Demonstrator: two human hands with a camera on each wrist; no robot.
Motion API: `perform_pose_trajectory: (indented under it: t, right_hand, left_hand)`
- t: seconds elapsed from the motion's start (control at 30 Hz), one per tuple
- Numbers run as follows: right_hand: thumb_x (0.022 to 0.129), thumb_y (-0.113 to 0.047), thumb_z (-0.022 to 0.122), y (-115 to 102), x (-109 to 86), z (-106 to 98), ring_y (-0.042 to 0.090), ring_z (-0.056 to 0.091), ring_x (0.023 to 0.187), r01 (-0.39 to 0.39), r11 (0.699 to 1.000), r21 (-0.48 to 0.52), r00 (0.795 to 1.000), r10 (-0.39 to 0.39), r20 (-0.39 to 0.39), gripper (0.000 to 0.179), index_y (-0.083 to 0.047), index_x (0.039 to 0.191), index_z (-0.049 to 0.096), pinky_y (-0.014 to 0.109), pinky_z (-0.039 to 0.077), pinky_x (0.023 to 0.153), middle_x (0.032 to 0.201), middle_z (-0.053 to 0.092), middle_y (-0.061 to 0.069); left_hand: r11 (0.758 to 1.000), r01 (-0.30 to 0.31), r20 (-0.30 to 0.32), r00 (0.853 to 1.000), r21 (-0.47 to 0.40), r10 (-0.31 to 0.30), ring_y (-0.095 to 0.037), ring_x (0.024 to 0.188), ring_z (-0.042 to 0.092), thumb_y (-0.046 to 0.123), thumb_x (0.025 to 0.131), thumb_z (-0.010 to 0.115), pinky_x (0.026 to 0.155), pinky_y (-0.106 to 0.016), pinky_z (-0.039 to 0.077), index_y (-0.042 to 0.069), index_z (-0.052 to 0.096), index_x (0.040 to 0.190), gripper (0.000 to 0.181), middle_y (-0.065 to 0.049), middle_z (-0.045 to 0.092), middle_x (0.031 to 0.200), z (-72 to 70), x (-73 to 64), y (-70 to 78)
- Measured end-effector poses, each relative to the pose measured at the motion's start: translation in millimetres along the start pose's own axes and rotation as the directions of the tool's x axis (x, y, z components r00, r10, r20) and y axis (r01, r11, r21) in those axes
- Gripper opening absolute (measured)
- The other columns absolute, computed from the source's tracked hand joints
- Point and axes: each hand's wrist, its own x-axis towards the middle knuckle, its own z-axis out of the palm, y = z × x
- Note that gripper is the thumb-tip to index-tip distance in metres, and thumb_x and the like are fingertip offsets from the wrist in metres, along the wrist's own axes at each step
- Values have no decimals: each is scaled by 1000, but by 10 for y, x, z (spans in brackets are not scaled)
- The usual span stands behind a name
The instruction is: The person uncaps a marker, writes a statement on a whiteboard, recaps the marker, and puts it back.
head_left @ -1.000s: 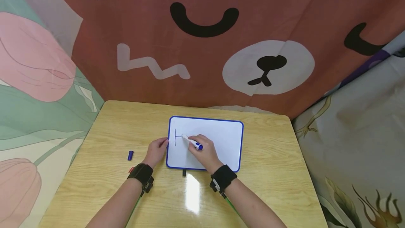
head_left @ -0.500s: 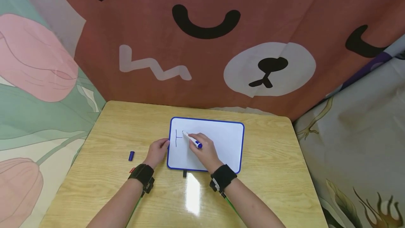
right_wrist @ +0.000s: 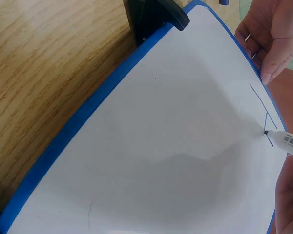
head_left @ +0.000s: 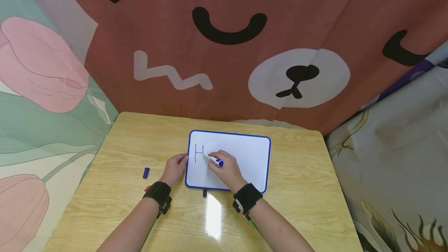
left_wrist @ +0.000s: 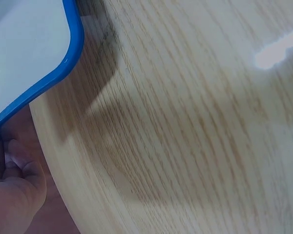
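Observation:
A whiteboard (head_left: 250, 154) with a blue frame sits on the wooden table. My right hand (head_left: 228, 169) pinches a white marker (head_left: 215, 161) with a blue end. In the right wrist view the dark tip of the marker (right_wrist: 285, 140) touches the board at the drawn lines. Those lines form an H with a short right stroke. My left hand (head_left: 174, 167) holds the board's left edge, thumb at the frame and fingers bent beside or under it. The left wrist view shows only part of this hand (left_wrist: 17, 190) below the blue frame.
A blue marker cap (head_left: 146, 172) lies on the table (head_left: 115, 201), left of the left hand. A black clip-like piece (right_wrist: 156, 17) sits on the board's near edge. Patterned cloths (head_left: 157, 100) hang behind the table and at both sides.
The marker tip rose beside the crossbar, then came down, leaving a second vertical stroke that joins the crossbar. My left hand stays at the board's edge. The head view has shifted slightly.

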Motion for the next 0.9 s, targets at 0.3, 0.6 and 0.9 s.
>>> perform_pose_trajectory:
  t: [0.3,0.6,0.9]
  right_hand:
    - [81,-15,65,7,-51,18,7,65,87,-13,998,56,999,11,37,15,-12,94,73,23,56,78,92,70,-5]
    - [79,-15,65,4,-74,25,5,63,82,-39,996,80,997,33,71,14,-13,90,73,20,54,72,88,70,-6]
    - [78,-14,65,1,-85,31,4,62,80,-71,993,98,995,63,83,14,-13,90,73,19,53,70,86,69,-9]
  left_hand:
    - [1000,1,4,1000,-6,-1,-33,117,56,20,101,46,96,-45,49,-3,58,124,35,-21,61,124,8,-1,-19]
    - [1000,-11,-5,1000,-27,11,-31,113,59,19,100,48,93,-44,51,-4,60,122,34,-21,62,122,-2,-2,-19]
    - [999,-31,-5,1000,-37,31,-31,111,60,19,100,48,91,-42,52,-5,59,122,35,-21,62,121,0,-3,-40]
